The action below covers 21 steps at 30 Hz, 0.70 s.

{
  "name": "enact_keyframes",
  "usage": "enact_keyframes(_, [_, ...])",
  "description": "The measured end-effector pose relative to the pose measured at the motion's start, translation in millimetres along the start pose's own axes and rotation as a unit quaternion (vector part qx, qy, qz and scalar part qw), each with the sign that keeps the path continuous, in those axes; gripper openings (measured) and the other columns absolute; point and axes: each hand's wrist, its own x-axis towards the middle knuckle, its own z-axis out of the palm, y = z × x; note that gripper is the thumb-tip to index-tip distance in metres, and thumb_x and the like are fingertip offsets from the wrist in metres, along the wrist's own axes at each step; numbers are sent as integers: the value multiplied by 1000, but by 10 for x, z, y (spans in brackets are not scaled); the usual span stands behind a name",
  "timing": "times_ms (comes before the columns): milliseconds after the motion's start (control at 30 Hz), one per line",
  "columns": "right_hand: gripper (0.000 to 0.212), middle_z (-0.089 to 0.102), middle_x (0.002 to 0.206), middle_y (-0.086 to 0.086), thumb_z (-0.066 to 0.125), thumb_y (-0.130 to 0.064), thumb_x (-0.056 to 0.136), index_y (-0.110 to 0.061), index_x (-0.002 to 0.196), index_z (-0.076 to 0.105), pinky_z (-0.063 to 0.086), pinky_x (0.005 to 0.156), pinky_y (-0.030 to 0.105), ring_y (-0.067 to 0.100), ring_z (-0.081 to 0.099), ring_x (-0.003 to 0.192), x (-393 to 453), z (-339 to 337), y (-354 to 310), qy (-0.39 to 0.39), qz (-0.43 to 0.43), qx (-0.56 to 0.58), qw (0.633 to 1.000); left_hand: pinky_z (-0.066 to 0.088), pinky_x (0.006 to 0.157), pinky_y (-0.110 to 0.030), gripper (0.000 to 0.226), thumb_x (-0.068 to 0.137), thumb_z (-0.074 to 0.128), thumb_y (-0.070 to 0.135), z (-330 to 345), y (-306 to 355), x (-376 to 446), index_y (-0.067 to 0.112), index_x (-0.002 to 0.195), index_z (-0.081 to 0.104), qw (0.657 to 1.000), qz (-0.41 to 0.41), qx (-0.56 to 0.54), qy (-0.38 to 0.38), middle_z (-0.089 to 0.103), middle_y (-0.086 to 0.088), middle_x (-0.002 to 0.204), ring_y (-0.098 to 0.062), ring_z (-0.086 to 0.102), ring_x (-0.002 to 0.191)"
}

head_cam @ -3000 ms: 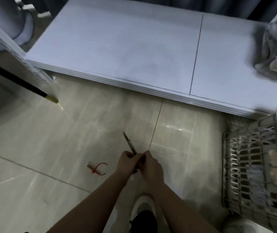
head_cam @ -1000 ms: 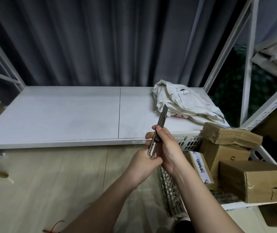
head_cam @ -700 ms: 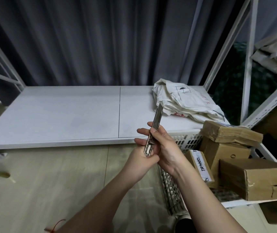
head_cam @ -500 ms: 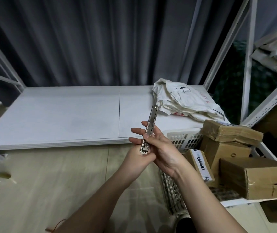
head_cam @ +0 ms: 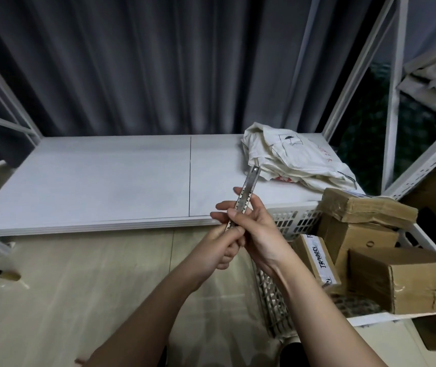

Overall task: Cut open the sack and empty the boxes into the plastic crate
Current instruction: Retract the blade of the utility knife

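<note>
Both hands meet mid-frame over bare floor (head_cam: 84, 282): the left hand (head_cam: 218, 249) curls round the lower end of the utility knife (head_cam: 246, 192), the right hand (head_cam: 257, 229) pinches its middle, fingers partly spread. The knife tilts up toward the low white shelf (head_cam: 105, 178), whose front edge runs just behind. The crumpled sack (head_cam: 291, 157) lies on the shelf's right end. At right, the plastic crate (head_cam: 293, 221) holds cardboard boxes (head_cam: 365, 207) piled above its rim.

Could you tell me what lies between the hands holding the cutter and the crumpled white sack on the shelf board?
In the head view, only bare white shelf board lies between the sack and the hands; the cutter tip reaches towards the sack's edge.
</note>
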Motion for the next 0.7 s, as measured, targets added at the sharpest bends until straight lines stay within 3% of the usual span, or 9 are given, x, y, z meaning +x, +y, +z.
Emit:
enact_keyframes(100, [43, 73, 94, 6, 46, 7, 91, -21, 124, 44, 57, 70, 26, 20, 71, 80, 20, -63, -41, 31, -16, 16, 999, 22, 42, -21, 28, 102, 40, 24, 7, 8, -8, 16, 78, 50, 999, 32, -5, 16, 32, 2, 53, -6, 23, 39])
enact_keyframes(167, [42, 73, 94, 5, 47, 6, 92, -22, 124, 44, 57, 69, 28, 20, 71, 77, 34, -104, -36, 50, -19, -9, 999, 30, 41, -19, 24, 102, 42, 21, -12, 8, 3, 12, 87, 60, 998, 41, 29, 41, 49, 2, 52, -7, 35, 36])
enact_keyframes(267, [37, 73, 97, 6, 49, -1, 94, -19, 125, 43, 56, 75, 31, 21, 71, 81, 43, -108, 20, 62, -7, -55, 997, 46, 46, -17, 25, 102, 41, 20, -43, 14, 13, 5, 93, 59, 1000, 2, 19, 22, 64, -2, 57, -9, 58, 45])
enact_keyframes(400, [21, 73, 97, 9, 46, -16, 98, -11, 117, 52, 53, 76, 32, 20, 69, 86, 40, -88, 56, 49, 56, -84, 994, 50, 48, -20, 26, 103, 37, 21, -44, 13, 5, 8, 88, 55, 999, -19, -26, 5, 67, -3, 60, -10, 61, 51])
enact_keyframes(533, [21, 74, 98, 10, 39, -23, 100, -11, 100, 56, 52, 73, 33, 21, 68, 86, 43, -92, 84, 44, 87, -76, 992, 50, 47, -22, 25, 103, 38, 24, -51, -21, 21, 9, 91, 55, 998, -25, -47, 21, 65, -3, 59, -11, 60, 51])
enact_keyframes(600, [17, 74, 94, 9, 42, -21, 99, -11, 97, 55, 53, 60, 28, 23, 66, 77, 42, -89, 84, 46, 93, -54, 993, 50, 47, -22, 25, 102, 39, 24, -26, -45, 24, 10, 89, 55, 998, -22, -48, 30, 63, -1, 57, -10, 58, 48])
enact_keyframes(700, [12, 73, 96, 8, 46, -22, 98, -13, 92, 52, 41, 37, 21, 20, 49, 46, 40, -101, 90, 35, 97, -47, 994, 50, 48, -22, 22, 102, 43, 22, -33, -54, 34, 10, 87, 56, 998, -16, -40, 36, 59, 1, 55, -8, 54, 45])
